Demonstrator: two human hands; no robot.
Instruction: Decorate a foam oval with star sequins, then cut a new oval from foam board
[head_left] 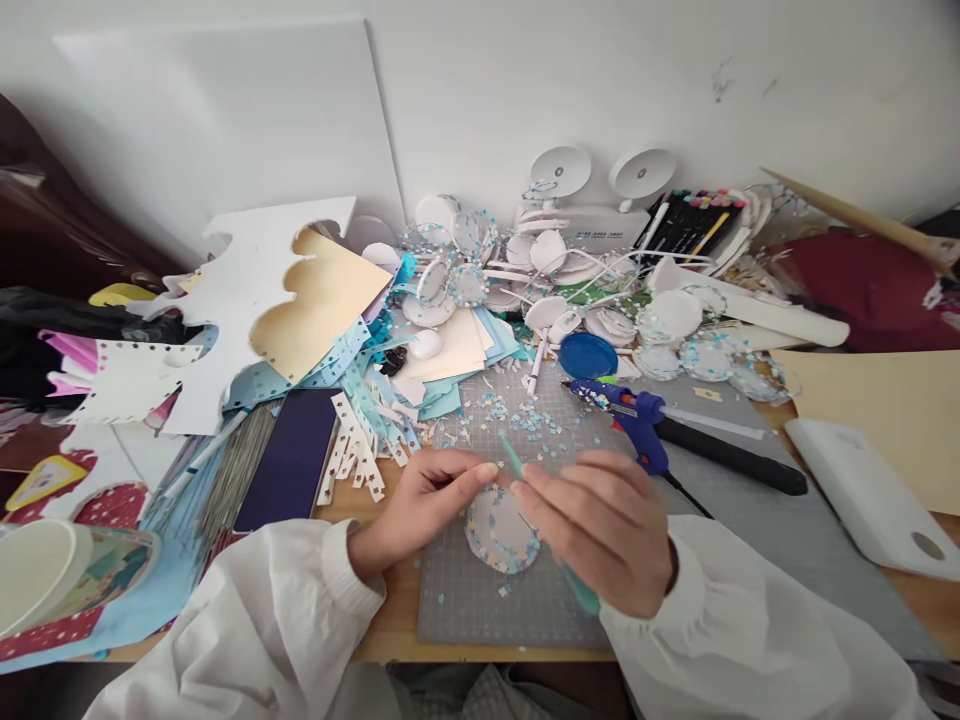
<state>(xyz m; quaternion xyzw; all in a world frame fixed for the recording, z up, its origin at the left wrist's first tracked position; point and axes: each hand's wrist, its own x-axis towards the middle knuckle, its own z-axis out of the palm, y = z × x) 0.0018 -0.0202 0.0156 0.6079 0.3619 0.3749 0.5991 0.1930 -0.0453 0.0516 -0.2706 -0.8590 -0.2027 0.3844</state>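
Note:
My right hand [600,525] grips a slim teal stick-like tool [513,456]. Its narrow end points up past my fingertips and its wider end shows below the palm. My left hand [435,495] has thumb and forefinger pinched together close to the tool; what they hold, if anything, is too small to make out. Under both hands a round white disc [501,530], ringed with small pale blue, white and yellow confetti pieces, lies on the grey cutting mat [480,610]. My right fingers hide part of its edge. Loose confetti pieces [525,415] are scattered just beyond.
A blue glue gun [637,420], a blue lid [589,355] and a black-handled tool [735,455] lie to the right. Decorated discs [465,285] pile up at the back. Punched paper strips [352,455], a dark phone-like slab [289,460] and a tub [45,570] sit left.

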